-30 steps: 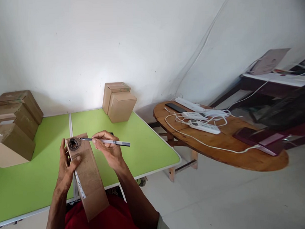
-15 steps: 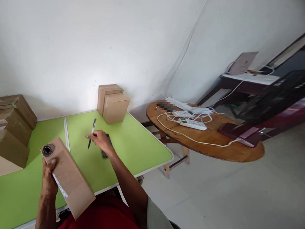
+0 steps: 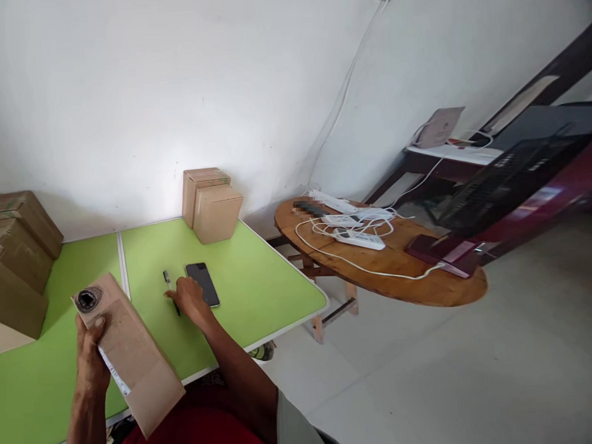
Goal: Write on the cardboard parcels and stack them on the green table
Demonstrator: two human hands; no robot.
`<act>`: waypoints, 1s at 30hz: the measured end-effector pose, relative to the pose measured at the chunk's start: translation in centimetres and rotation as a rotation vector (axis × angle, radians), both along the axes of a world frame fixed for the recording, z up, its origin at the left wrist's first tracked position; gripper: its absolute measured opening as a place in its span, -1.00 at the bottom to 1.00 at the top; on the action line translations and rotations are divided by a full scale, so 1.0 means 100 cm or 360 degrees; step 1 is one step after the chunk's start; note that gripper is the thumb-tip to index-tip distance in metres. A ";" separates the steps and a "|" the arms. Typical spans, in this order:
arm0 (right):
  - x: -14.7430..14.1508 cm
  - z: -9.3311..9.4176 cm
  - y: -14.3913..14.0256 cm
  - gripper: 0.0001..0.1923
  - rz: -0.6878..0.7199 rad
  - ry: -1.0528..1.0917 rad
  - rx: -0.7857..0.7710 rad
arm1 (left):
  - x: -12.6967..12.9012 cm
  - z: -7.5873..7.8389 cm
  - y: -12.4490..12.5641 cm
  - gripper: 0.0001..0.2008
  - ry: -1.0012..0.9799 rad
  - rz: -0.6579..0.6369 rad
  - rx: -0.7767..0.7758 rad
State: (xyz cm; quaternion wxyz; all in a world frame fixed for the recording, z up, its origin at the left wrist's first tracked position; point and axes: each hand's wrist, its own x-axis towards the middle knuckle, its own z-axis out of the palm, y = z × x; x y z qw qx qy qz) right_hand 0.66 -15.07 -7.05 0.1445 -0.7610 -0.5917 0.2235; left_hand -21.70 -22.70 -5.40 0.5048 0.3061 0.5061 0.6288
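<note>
The left hand [image 3: 91,358] is gripping a tilted box [image 3: 128,354] above the green worktop [image 3: 260,294], while the right hand [image 3: 189,299] is resting loosely curled on a pen [image 3: 171,292] beside a phone [image 3: 202,283].

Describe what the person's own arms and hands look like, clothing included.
Both forearms are bare, with no gloves, watch or rings visible on the left hand or right hand. A short grey-green sleeve covers the right upper arm. No sleeve shows on the left arm.

White wall [image 3: 126,92], green table [image 3: 259,281]
</note>
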 end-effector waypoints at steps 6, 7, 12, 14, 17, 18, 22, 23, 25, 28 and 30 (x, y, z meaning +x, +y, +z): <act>0.038 -0.010 -0.025 -0.21 -0.0391 -0.0025 0.0089 | -0.006 0.009 0.010 -0.29 0.0056 0.0022 0.0345; 0.043 -0.013 -0.026 -0.20 -0.0427 0.0003 0.0073 | -0.007 0.012 0.014 -0.32 0.0080 0.0043 0.0412; 0.058 -0.024 -0.017 -0.14 -0.0494 0.0272 0.0048 | -0.001 0.026 0.036 -0.11 0.0298 0.0051 0.0645; 0.063 -0.028 -0.015 -0.18 -0.0512 0.0421 0.0062 | 0.005 0.025 0.040 0.06 0.0405 -0.0070 0.0641; 0.070 -0.035 -0.020 -0.46 -0.0502 0.0713 0.0088 | 0.009 0.017 0.037 0.27 0.0486 -0.0245 0.0562; 0.072 -0.037 -0.024 -0.52 -0.0493 0.0832 0.0099 | 0.009 0.013 0.035 0.32 0.0498 -0.0319 0.0530; 0.077 -0.038 -0.047 -0.48 -0.0419 0.1367 0.0161 | 0.007 0.000 0.026 0.38 0.0485 -0.0501 0.0420; 0.077 -0.035 -0.054 -0.44 -0.0395 0.1477 0.0184 | 0.007 -0.001 0.024 0.37 0.0478 -0.0506 0.0406; 0.075 -0.024 -0.066 -0.37 -0.0308 0.1768 0.0258 | 0.008 -0.001 0.021 0.38 0.0487 -0.0494 0.0389; 0.061 0.006 -0.082 -0.37 -0.0015 0.2434 0.0352 | 0.013 0.004 0.019 0.35 0.0515 -0.0471 0.0390; 0.043 0.029 -0.091 -0.42 0.0235 0.2784 0.0332 | 0.015 0.007 0.018 0.29 0.0521 -0.0468 0.0413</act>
